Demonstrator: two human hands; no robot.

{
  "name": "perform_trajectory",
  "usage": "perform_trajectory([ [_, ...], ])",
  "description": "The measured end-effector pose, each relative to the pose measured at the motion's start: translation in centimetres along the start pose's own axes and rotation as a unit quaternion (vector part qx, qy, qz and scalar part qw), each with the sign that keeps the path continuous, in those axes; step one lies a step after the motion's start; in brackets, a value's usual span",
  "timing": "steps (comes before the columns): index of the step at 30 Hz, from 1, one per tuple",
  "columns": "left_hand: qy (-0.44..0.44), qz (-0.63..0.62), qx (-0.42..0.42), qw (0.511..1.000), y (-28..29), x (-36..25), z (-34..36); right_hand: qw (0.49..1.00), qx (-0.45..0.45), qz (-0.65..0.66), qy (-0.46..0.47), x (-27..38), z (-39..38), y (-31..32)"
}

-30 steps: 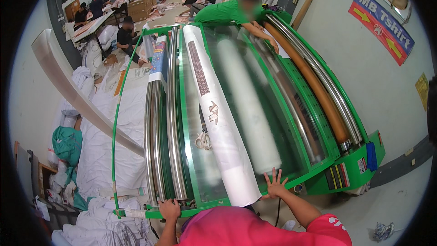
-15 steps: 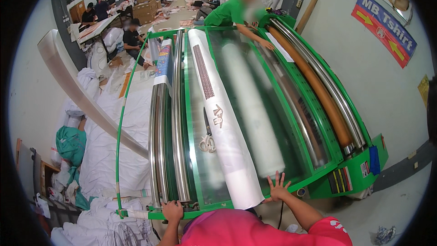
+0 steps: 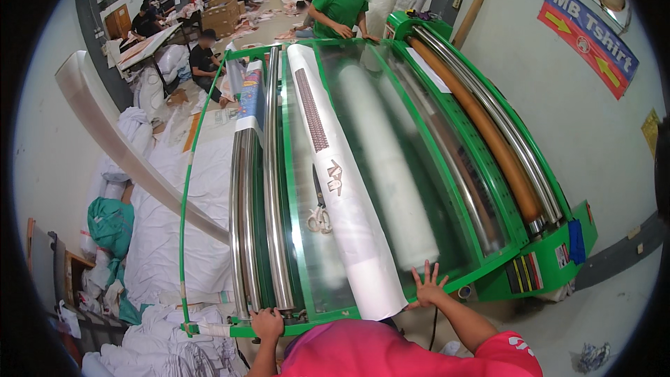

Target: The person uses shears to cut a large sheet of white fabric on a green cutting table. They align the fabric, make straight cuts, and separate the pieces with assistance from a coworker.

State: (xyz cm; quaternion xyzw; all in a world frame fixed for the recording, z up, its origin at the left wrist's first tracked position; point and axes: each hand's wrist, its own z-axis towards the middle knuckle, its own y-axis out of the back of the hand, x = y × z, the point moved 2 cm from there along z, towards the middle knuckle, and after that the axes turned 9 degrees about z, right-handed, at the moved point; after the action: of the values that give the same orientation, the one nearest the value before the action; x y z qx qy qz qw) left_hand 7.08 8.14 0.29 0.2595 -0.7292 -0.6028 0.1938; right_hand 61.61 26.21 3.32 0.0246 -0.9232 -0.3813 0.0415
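Note:
My left hand (image 3: 267,324) grips the near edge of the green machine frame (image 3: 314,320) beside steel rollers (image 3: 277,237). My right hand (image 3: 428,286) is spread on the clear cover (image 3: 453,223) at its near edge, fingers apart. Between them a long white paper roll (image 3: 359,251) with printed patches lies lengthwise on the cover. Scissors (image 3: 319,220) rest against the roll's left side. A blurred white roll (image 3: 391,181) shows through the cover.
A co-worker in green (image 3: 331,7) stands at the far end; others (image 3: 206,63) sit behind. An orange-brown roller (image 3: 495,139) runs along the right. A long pale strip (image 3: 139,153) rises at left. White fabric (image 3: 167,188) covers the left floor, beside a wall.
The co-worker in green has straightened up from leaning over the machine and drawn the arm back toward the far edge. My hands have stayed about where they were.

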Motion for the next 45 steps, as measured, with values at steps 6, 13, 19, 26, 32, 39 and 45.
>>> perform_trajectory([
  [6,-0.003,0.006,0.004,1.000,0.5,-0.1,-0.2,1.000,0.016,-0.009,-0.016,0.2,0.0,0.0],
  [13,-0.006,-0.003,0.015,1.000,0.4,0.1,-0.2,1.000,0.019,-0.005,0.001,0.1,-0.1,0.1],
  [19,-0.005,-0.003,0.017,1.000,1.5,-0.6,-0.3,1.000,0.004,0.002,0.000,-0.1,-0.2,-0.3],
  [26,0.001,-0.009,0.007,1.000,0.7,0.0,-0.3,1.000,0.002,0.000,0.004,0.2,-0.4,0.1],
  [32,-0.003,-0.003,-0.004,1.000,0.8,-0.1,-0.3,1.000,0.005,0.006,0.007,0.1,-0.3,0.1],
  [39,-0.006,-0.018,0.010,1.000,1.4,-0.6,-0.5,1.000,0.017,-0.019,0.003,-0.7,0.4,-0.6],
  [45,-0.006,-0.015,0.003,1.000,1.2,-0.4,-0.6,1.000,0.026,-0.010,0.004,-0.1,0.0,0.1],
])
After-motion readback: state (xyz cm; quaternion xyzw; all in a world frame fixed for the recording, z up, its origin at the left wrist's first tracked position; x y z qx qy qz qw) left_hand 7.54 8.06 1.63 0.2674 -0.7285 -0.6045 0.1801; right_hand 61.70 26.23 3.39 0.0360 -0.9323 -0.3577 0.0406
